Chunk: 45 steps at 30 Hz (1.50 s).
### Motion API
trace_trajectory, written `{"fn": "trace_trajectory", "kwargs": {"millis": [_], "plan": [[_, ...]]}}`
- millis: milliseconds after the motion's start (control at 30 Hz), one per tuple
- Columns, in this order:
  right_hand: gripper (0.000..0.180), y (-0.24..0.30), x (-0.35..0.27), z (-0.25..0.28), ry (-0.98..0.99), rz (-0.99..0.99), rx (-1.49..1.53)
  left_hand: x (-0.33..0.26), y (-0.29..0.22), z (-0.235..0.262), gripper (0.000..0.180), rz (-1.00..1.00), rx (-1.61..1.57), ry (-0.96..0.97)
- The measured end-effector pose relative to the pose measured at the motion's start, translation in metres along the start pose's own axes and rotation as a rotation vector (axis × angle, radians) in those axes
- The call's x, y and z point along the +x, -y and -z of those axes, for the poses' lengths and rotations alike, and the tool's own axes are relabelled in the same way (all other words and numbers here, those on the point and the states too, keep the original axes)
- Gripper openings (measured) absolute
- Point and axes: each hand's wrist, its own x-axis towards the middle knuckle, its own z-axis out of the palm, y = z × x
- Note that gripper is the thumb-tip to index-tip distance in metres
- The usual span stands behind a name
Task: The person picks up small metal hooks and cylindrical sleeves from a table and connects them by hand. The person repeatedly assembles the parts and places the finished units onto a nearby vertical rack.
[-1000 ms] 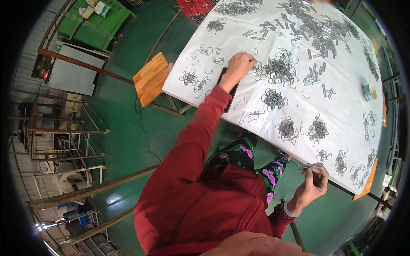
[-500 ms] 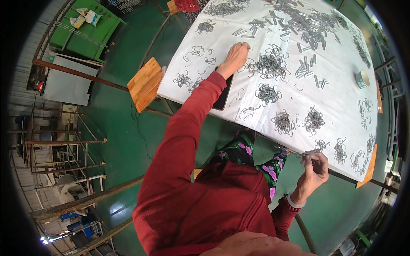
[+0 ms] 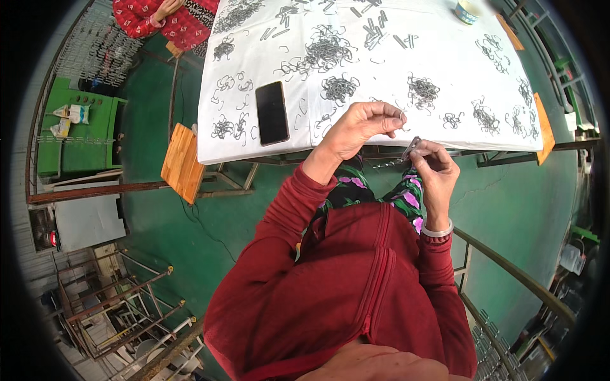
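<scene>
My left hand [image 3: 361, 129] hovers over the table's front edge, thumb and fingers pinched on a thin bent wire hook [image 3: 405, 119]. Close by on the right, my right hand [image 3: 437, 173] grips a small grey metal strip [image 3: 412, 147] between thumb and fingers; thin wire pieces [image 3: 389, 163] show beside it. The hands are near but apart. Beyond them, piles of grey wire hooks [image 3: 338, 89] lie on the white-covered table [image 3: 372, 76], including a larger pile [image 3: 326, 49] and another pile [image 3: 422, 93]. Loose metal strips [image 3: 373, 32] lie farther back.
A dark phone [image 3: 272, 113] lies left of my left hand. A paper cup [image 3: 467, 11] stands at the far right. Wooden stools [image 3: 183, 164] flank the table. Another person in a red patterned sleeve [image 3: 132, 18] is at the far left, hands together.
My left hand has left the table's left part and come right and nearer, beside my right hand, with a wire hook. The view has shifted, uncovering the phone and the other person's hands.
</scene>
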Motion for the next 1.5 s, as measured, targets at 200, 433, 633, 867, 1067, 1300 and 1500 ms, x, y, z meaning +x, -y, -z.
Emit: {"fn": "trace_trajectory", "kwargs": {"millis": [200,433,633,867,1067,1300,1500], "plan": [[0.019,-0.007,-0.009,0.007,-0.029,0.015,-0.064,-0.006,0.01,0.007,0.012,0.061,0.009,-0.01],[0.019,0.004,-0.011,0.009,0.012,0.098,0.016,0.01,0.022,0.098,0.015,-0.289,1.279,-0.58],[0.017,0.004,0.002,0.014,-0.01,0.07,-0.049,0.032,0.031,0.147,0.021,-0.287,1.493,-0.738],[0.017,0.008,0.019,0.011,-0.028,0.064,-0.054,0.036,-0.06,0.238,0.011,-0.068,1.522,-0.944],[0.018,0.0,0.028,0.011,-0.065,0.032,-0.052,0.046,-0.044,0.27,0.012,-0.079,1.72,-0.394],[0.018,0.005,0.028,0.014,-0.047,0.039,-0.042,0.048,-0.037,0.268,0.014,-0.269,1.838,-0.464],[0.019,0.004,0.017,0.016,0.002,0.141,-0.049,0.053,-0.038,0.241,0.015,-0.363,1.495,-0.706]]}}
